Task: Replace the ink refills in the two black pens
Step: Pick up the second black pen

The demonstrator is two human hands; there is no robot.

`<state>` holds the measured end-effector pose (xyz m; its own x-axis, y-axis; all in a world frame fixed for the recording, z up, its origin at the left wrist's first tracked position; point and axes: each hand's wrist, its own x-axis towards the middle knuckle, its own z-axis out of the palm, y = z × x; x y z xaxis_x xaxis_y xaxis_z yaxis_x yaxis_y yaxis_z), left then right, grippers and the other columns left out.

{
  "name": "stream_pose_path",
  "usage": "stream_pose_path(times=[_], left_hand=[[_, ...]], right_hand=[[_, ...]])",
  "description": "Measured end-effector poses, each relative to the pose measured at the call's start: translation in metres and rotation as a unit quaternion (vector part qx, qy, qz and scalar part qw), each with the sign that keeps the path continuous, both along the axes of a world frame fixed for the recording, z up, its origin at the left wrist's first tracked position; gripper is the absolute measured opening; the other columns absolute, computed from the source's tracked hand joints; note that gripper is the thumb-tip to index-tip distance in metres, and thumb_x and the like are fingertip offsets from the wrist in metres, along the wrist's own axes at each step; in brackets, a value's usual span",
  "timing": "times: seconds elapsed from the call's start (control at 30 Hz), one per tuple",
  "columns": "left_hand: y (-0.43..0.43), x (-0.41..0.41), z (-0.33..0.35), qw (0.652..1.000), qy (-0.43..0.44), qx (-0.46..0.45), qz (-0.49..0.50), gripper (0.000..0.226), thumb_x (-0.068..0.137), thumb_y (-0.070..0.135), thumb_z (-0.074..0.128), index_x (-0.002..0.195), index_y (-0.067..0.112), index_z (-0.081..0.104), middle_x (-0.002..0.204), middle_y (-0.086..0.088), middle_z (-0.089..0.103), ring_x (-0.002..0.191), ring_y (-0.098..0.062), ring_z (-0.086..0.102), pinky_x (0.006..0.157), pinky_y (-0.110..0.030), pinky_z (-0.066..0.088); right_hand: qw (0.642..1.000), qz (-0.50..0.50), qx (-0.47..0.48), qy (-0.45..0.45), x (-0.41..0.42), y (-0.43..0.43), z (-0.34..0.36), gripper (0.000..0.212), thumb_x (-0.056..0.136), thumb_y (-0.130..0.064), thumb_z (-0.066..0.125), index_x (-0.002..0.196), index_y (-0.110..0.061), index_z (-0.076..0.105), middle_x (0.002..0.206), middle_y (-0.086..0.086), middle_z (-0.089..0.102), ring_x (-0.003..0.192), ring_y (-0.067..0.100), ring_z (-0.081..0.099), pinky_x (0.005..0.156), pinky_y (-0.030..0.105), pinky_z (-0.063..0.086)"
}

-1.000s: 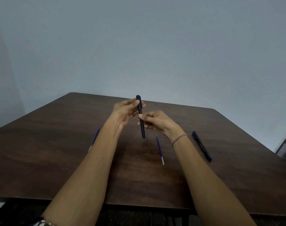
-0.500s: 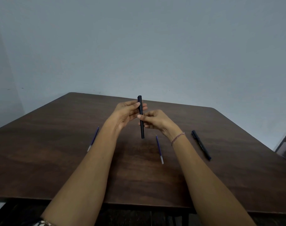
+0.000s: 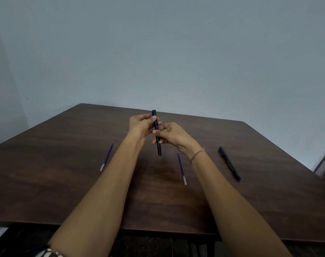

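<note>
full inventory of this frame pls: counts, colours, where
held pen: 1, black, near upright, in both hands above table
second pen: 1, black, lying on table right of right forearm
left refill: 1, blue, clear end, on table left of left forearm
right refill: 1, blue, clear end, on table between forearms
table: 1, dark brown
bracelet: 1, red-white, right wrist
left hand: 1, grips held pen's top
right hand: 1, pinches its middle

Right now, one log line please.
left hand grips held pen | right hand pinches it | second pen, left refill, right refill on table
</note>
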<state>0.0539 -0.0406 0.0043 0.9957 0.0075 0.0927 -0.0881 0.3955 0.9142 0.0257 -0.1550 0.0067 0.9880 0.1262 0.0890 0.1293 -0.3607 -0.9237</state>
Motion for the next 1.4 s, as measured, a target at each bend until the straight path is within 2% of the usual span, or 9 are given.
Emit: stream_pose_path(times=[0.2, 0.33, 0.53, 0.63, 0.8, 1.0, 1.1, 1.2, 1.4], left_hand=[[-0.004, 0.0, 0.0, 0.999, -0.024, 0.009, 0.033, 0.017, 0.09, 0.0, 0.057, 0.105, -0.007, 0.06, 0.077, -0.011, 0.063, 0.069, -0.018, 0.063, 0.059, -0.024, 0.057], [-0.009, 0.002, 0.002, 0.998, -0.001, 0.027, -0.048, 0.024, 0.099, 0.014, 0.042, 0.109, 0.0, 0.059, 0.082, -0.006, 0.063, 0.07, -0.014, 0.061, 0.059, -0.024, 0.054], [-0.015, 0.0, 0.004, 0.997, 0.024, 0.022, -0.076, 0.027, 0.102, 0.017, 0.032, 0.086, 0.012, 0.053, 0.079, -0.004, 0.063, 0.065, -0.014, 0.06, 0.06, -0.027, 0.048], [-0.018, -0.001, 0.002, 0.999, 0.03, 0.007, -0.04, 0.029, 0.102, 0.02, 0.031, 0.079, 0.015, 0.047, 0.071, -0.001, 0.06, 0.055, -0.011, 0.056, 0.044, -0.018, 0.046], [-0.02, 0.003, -0.003, 0.999, 0.004, 0.028, 0.026, 0.03, 0.101, 0.018, 0.033, 0.073, 0.016, 0.043, 0.062, 0.0, 0.05, 0.051, -0.009, 0.048, 0.042, -0.015, 0.037], [-0.02, 0.003, -0.004, 1.0, -0.013, -0.008, 0.025, 0.029, 0.101, 0.013, 0.034, 0.073, 0.013, 0.042, 0.065, -0.004, 0.043, 0.053, -0.011, 0.044, 0.049, -0.018, 0.04], [-0.019, 0.003, -0.004, 1.0, -0.012, -0.004, 0.014, 0.028, 0.101, 0.017, 0.034, 0.076, 0.014, 0.047, 0.067, -0.003, 0.048, 0.059, -0.013, 0.047, 0.056, -0.024, 0.041], [-0.017, 0.002, -0.002, 0.999, -0.007, 0.005, -0.031, 0.033, 0.103, 0.022, 0.03, 0.082, 0.013, 0.054, 0.072, -0.005, 0.059, 0.061, -0.015, 0.056, 0.055, -0.023, 0.046], [-0.022, 0.004, 0.0, 0.999, -0.02, 0.002, -0.037, 0.029, 0.102, 0.012, 0.03, 0.085, 0.012, 0.053, 0.077, -0.004, 0.057, 0.067, -0.013, 0.056, 0.059, -0.022, 0.049]], right_hand=[[0.997, -0.025, -0.061, -0.035, 0.0, 0.005, 0.001, 0.013, 0.092, -0.015, 0.061, 0.082, -0.006, 0.062, 0.066, 0.006, 0.068, 0.056, 0.007, 0.06, 0.068, 0.019, 0.053], [0.992, -0.06, -0.096, -0.061, -0.001, 0.005, -0.002, 0.01, 0.091, -0.016, 0.061, 0.092, -0.006, 0.059, 0.071, 0.007, 0.07, 0.061, 0.01, 0.066, 0.07, 0.024, 0.056], [0.987, -0.076, -0.123, -0.076, 0.0, 0.009, -0.004, 0.01, 0.091, -0.014, 0.061, 0.092, -0.004, 0.061, 0.074, 0.011, 0.071, 0.054, 0.009, 0.065, 0.067, 0.025, 0.058], [0.981, -0.082, -0.15, -0.088, 0.001, 0.014, -0.004, 0.011, 0.092, -0.01, 0.057, 0.097, -0.001, 0.06, 0.066, 0.002, 0.063, 0.042, 0.0, 0.059, 0.054, 0.014, 0.051], [0.949, -0.104, -0.257, -0.152, -0.002, 0.028, -0.004, 0.016, 0.09, -0.005, 0.046, 0.102, -0.003, 0.057, 0.095, 0.018, 0.067, 0.087, 0.033, 0.064, 0.067, 0.032, 0.047], [0.924, -0.11, -0.319, -0.179, -0.002, 0.033, -0.006, 0.028, 0.092, -0.001, 0.041, 0.117, 0.002, 0.053, 0.106, 0.022, 0.065, 0.098, 0.038, 0.06, 0.073, 0.036, 0.044], [0.933, -0.099, -0.295, -0.182, -0.004, 0.031, -0.005, 0.019, 0.092, -0.003, 0.043, 0.106, -0.004, 0.057, 0.1, 0.019, 0.064, 0.087, 0.031, 0.064, 0.071, 0.032, 0.049], [0.959, -0.088, -0.224, -0.148, -0.003, 0.023, -0.005, 0.024, 0.092, -0.009, 0.05, 0.073, -0.023, 0.048, 0.071, 0.001, 0.06, 0.046, 0.004, 0.06, 0.05, 0.013, 0.045], [0.984, -0.102, -0.128, -0.075, 0.002, 0.004, -0.005, 0.023, 0.091, -0.022, 0.061, 0.073, -0.008, 0.063, 0.058, 0.002, 0.066, 0.037, 0.0, 0.055, 0.055, 0.017, 0.053]])
